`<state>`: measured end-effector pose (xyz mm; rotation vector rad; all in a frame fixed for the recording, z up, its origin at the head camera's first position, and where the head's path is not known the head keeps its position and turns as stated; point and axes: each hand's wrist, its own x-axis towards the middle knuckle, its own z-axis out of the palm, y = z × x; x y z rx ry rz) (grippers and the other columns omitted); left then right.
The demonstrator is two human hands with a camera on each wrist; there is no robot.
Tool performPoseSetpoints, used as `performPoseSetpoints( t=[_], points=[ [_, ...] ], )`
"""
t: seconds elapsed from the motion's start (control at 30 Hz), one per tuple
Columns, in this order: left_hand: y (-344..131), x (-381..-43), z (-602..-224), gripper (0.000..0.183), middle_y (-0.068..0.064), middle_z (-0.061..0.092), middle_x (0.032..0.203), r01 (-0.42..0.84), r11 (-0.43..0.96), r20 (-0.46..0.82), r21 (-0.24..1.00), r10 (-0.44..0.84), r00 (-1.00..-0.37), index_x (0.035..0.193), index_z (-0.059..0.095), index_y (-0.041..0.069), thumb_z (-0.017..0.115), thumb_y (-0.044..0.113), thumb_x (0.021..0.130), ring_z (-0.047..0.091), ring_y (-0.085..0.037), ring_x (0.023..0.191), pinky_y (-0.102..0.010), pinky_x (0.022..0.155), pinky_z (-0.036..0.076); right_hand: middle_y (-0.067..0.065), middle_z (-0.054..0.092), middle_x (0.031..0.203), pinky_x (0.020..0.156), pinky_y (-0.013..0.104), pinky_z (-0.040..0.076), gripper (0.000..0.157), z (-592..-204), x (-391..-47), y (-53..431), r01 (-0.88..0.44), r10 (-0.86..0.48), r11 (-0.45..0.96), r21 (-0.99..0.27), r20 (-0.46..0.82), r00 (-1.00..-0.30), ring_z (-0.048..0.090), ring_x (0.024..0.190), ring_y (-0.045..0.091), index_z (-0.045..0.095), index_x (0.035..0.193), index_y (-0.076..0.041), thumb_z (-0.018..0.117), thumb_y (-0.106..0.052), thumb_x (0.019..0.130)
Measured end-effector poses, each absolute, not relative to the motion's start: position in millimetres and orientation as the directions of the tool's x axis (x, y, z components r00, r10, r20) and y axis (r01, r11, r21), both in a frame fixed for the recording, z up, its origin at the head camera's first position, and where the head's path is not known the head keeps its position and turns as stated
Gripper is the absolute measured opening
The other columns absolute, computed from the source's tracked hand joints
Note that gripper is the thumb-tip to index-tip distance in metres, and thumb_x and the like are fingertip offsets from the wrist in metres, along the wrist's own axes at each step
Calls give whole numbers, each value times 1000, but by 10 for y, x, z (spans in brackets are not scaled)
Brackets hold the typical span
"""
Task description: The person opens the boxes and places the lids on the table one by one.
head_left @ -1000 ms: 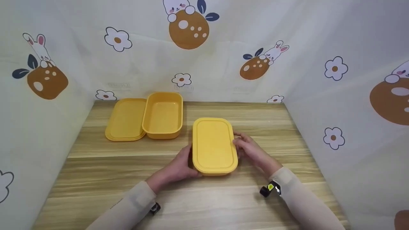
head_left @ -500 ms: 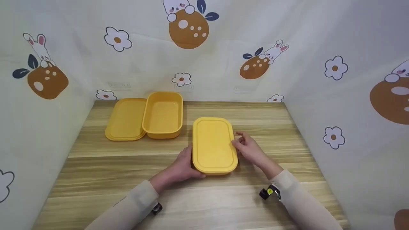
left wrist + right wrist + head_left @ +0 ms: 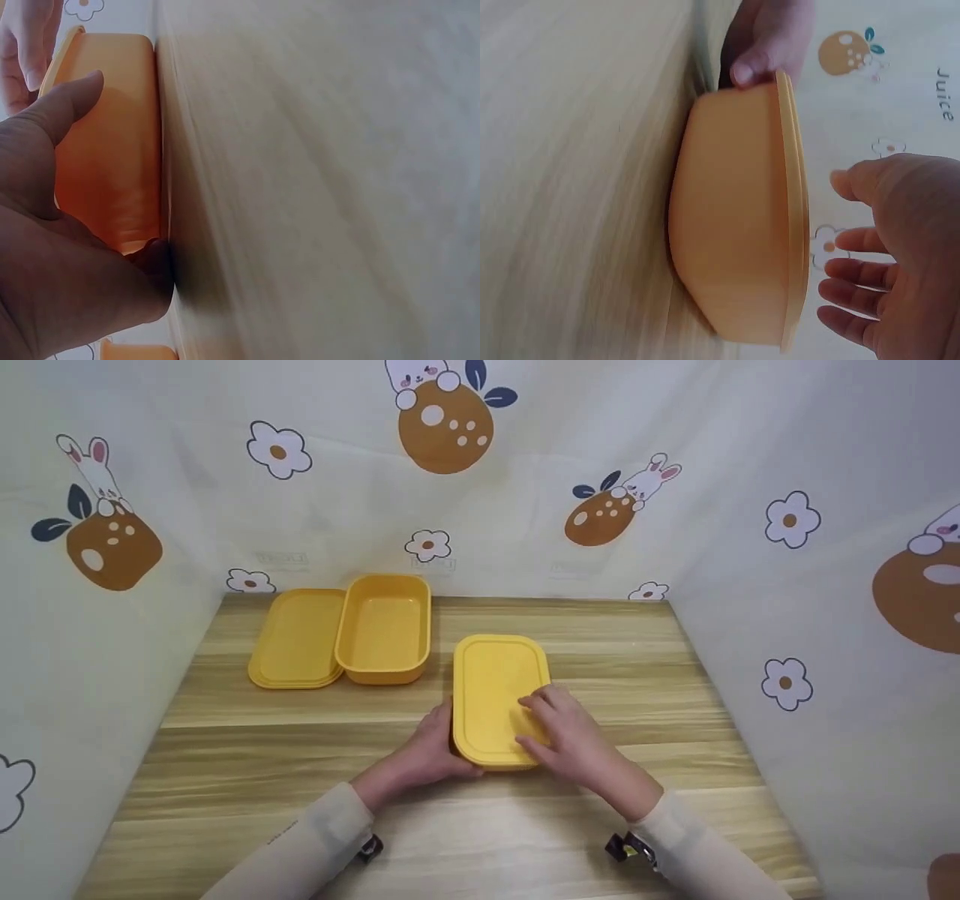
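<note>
lidded yellow box [image 3: 491, 682] sits on the bench [image 3: 615, 645], a little right of its midline, well apart from the far edge. long axis runs roughly from near edge to far edge, base flat.

key relation: the right grip [image 3: 574, 735] hangs over the box's right side, toward its near right corner. from it the lid [image 3: 796, 217] lies below and to the left. right wrist view shows a gap between fingertips and lid: no contact. state: wide, thumb and fingers parted, nothing held.

left grip [image 3: 431, 750] is the nearer one, since it touches: holding the box by its near left corner, thumb on the near end wall, fingers along the left side.

surface: wood-grain, box seated on it. room: bare bench lies right of the box, toward the right edge. by the far edge, left of midline, stands an open box [image 3: 385, 637], with a loose lid [image 3: 300, 641] just beside it on the left; cannot tell if the two overlap. patterned cloth [image 3: 510, 510] rises behind the far edge.
</note>
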<state>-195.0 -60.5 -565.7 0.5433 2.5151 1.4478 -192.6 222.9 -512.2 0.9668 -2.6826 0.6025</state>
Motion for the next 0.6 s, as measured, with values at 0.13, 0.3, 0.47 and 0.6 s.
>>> performPoseSetpoints(
  t=[0.13, 0.3, 0.47, 0.6],
  points=[
    [-609, -1955, -5655, 134, -27, 43, 163, 215, 461, 11, 861, 407, -914, 171, 24, -1, 105, 25, 68, 41, -42, 150, -58, 127, 31, 8, 63, 125, 97, 45, 56, 54, -5119, -1785, 2108, -698, -628, 690, -193, 320, -709, 61, 111, 27, 69, 136, -5, 87, -36, 95],
    [-608, -1970, -5651, 130, -24, 47, 161, 220, 447, 19, 867, 411, -911, 170, 27, 2, 105, 25, 69, 43, -38, 148, -55, 127, 31, 6, 65, 125, 96, 43, 57, 57, -5174, -1657, 1983, -737, -680, 669, -97, 320, -660, 63, 111, 25, 71, 136, -6, 89, -40, 93],
    [-610, -1971, -5667, 129, -22, 47, 160, 217, 441, 14, 871, 419, -908, 170, 28, 1, 104, 28, 69, 44, -37, 146, -54, 125, 32, 4, 66, 126, 98, 40, 57, 52, -5276, -1637, 1956, -753, -690, 644, -136, 321, -649, 63, 112, 23, 74, 134, -9, 92, -33, 91],
    [-609, -1974, -5668, 129, -22, 48, 159, 212, 438, 10, 873, 419, -908, 169, 29, 1, 105, 30, 69, 44, -36, 146, -53, 126, 33, 3, 67, 120, 96, 40, 56, 41, -5367, -1672, 1985, -780, -685, 597, -190, 386, -618, 63, 109, 23, 79, 124, -10, 94, -26, 90]
  ],
)
